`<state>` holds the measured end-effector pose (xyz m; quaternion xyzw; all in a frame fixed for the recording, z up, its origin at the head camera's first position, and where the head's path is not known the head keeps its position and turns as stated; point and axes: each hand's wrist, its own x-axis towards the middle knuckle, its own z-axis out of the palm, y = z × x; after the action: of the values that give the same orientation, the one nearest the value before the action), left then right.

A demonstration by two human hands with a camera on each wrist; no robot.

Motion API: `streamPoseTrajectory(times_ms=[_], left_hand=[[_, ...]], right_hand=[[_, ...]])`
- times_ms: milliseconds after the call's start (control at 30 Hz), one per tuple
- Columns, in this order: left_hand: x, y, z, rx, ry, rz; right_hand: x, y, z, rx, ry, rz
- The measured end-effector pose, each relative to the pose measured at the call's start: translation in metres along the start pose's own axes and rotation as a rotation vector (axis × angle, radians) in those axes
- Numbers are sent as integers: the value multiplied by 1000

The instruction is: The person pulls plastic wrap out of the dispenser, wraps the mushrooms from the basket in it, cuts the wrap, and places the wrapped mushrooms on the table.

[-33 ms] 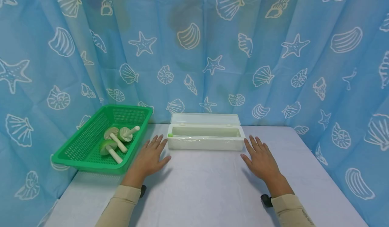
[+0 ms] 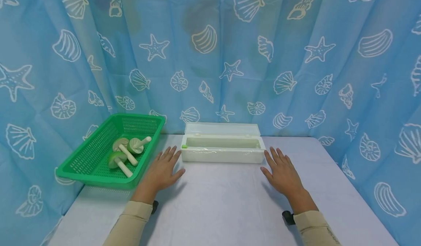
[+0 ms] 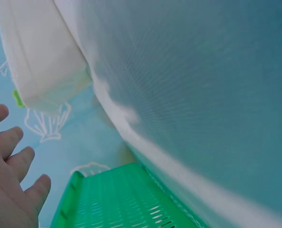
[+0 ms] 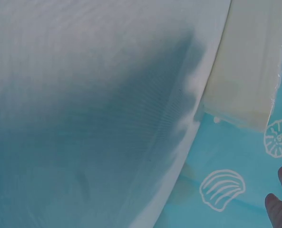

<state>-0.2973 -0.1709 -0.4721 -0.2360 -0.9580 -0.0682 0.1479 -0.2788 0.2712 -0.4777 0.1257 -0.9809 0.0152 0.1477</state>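
Three mushrooms (image 2: 128, 155) lie in the green basket (image 2: 98, 181) at the left edge of the table (image 2: 217, 202); near the back edge stands the white box (image 2: 223, 156), lid (image 2: 222, 129) up. Left hand (image 2: 162, 170) and right hand (image 2: 283, 173) flank the box, fingers straight and spread.

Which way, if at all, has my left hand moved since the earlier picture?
No, in no visible direction: in the head view, your left hand keeps the same place beside the white box.
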Motion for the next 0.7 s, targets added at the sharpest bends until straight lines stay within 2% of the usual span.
streamPoseTrajectory(times_ms=[300,533,700], left_hand=[[2,-2,1,5,2,7],[15,-8,1,59,83,71],[30,-11,4,98,156,156]], right_hand=[[0,1,4,20,12,-11],[8,9,6,14,84,-82],[14,12,8,60,177,-144]])
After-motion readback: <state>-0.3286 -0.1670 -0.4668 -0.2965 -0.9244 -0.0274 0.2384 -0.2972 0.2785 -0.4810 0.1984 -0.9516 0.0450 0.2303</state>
